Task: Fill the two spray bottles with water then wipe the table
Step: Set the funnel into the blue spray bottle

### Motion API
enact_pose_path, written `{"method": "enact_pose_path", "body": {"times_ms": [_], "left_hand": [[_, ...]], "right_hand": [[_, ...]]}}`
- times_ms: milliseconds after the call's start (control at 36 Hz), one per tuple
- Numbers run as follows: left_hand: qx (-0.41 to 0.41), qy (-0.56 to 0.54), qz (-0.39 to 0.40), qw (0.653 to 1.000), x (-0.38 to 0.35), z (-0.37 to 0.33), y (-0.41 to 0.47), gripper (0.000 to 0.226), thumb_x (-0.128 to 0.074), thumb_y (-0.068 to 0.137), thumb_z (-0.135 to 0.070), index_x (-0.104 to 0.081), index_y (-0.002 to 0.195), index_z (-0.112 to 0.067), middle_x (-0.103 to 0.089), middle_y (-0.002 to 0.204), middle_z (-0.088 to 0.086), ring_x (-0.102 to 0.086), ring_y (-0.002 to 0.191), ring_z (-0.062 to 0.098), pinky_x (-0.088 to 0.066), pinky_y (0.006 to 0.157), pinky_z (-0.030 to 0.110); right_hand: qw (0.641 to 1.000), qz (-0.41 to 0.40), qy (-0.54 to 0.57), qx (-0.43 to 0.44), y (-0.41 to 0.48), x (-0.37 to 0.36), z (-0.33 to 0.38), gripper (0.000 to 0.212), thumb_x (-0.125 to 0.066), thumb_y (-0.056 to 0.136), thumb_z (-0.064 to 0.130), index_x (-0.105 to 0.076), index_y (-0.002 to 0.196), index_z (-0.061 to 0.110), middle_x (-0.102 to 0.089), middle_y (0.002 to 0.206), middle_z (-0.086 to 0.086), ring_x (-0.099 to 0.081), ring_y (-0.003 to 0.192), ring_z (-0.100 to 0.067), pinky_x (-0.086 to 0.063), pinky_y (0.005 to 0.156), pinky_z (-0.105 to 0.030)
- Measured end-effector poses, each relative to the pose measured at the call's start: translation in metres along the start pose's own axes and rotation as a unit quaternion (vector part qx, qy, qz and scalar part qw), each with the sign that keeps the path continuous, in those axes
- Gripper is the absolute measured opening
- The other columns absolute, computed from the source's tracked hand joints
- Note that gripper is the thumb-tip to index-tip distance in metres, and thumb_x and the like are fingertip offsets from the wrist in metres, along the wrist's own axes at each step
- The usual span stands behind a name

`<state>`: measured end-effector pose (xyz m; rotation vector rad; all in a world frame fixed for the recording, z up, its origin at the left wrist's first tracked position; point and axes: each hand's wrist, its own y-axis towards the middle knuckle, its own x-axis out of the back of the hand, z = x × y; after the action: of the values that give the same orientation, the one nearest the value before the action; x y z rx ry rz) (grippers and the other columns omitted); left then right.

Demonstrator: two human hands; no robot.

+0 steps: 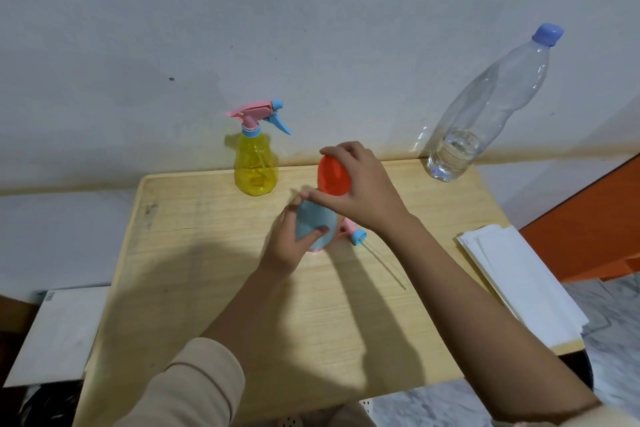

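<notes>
A yellow spray bottle [256, 168] with its pink and blue trigger head on stands at the back of the wooden table [194, 239]. My left hand [289, 246] grips a light blue spray bottle [313, 224] with no head on it, upright near the table's middle. My right hand [358, 189] holds an orange funnel [332, 177] over the blue bottle's mouth. The removed pink and blue spray head [355, 234] lies on the table just right of the blue bottle, its clear tube [386, 265] trailing toward me.
A tall clear water bottle [485, 114] with a blue cap, about a quarter full, stands at the back right corner. Folded white cloths or paper [523, 288] lie at the table's right edge. A wall rises behind the table.
</notes>
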<state>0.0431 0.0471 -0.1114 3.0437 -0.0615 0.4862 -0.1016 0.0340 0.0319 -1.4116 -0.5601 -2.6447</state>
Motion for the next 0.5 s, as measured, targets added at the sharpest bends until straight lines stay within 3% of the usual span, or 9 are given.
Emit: {"method": "enact_pose_path", "body": {"times_ms": [139,389,500], "left_hand": [[-0.019,0.009,-0.027,0.999,-0.003,0.001,-0.002,0.072,-0.07,0.072,-0.048,-0.044,0.134,-0.021,-0.046,0.123,-0.002,-0.045,0.114,0.008,-0.045,0.097,0.035],[-0.014,-0.019,-0.057,0.998,-0.005,-0.002,-0.006,0.068,-0.074,0.071,-0.045,-0.044,0.13,-0.028,-0.052,0.118,-0.007,-0.05,0.112,0.006,-0.048,0.091,0.03],[-0.001,-0.044,-0.072,0.996,-0.008,-0.006,-0.009,0.07,-0.074,0.068,-0.042,-0.045,0.129,-0.022,-0.057,0.121,-0.001,-0.053,0.114,0.013,-0.049,0.094,0.04]], "right_hand": [[0.99,0.032,-0.117,0.072,0.009,-0.017,0.005,0.062,-0.041,0.086,0.064,-0.046,0.134,0.025,-0.047,0.135,-0.001,-0.043,0.121,-0.021,-0.037,0.094,-0.033],[0.997,0.033,-0.053,0.038,0.008,-0.026,0.003,0.054,-0.046,0.092,0.052,-0.044,0.138,0.024,-0.046,0.136,-0.001,-0.039,0.125,-0.019,-0.037,0.098,-0.031],[0.998,0.042,-0.046,0.03,0.009,-0.026,0.002,0.057,-0.045,0.091,0.054,-0.041,0.139,0.024,-0.044,0.138,0.0,-0.039,0.125,-0.02,-0.04,0.096,-0.033]]}}
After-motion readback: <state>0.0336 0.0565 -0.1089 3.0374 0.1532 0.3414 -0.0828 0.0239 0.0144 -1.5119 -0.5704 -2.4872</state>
